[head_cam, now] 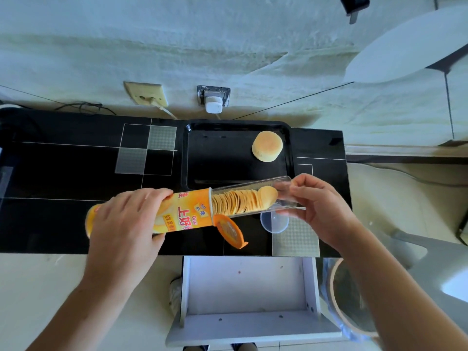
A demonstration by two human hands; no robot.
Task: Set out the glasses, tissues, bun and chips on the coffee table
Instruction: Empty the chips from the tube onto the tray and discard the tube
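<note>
Head view: your left hand (126, 219) grips the can (177, 211); right hand (316, 201) pinches, it seems, the chip sleeve (253, 196) over the bench (76, 160). Tilt further and chips spill.

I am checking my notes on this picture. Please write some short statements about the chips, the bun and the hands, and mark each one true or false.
1. The left hand grips the orange chips can. True.
2. The bun lies on the black tray. True.
3. The clear inner tray of chips is fully inside the can. False: it is partly out, held by the right hand.
4. The orange lid is closed on the can. False: it is off the mouth, beside the can's open end.
5. The white drawer below the table is open. True.
</note>
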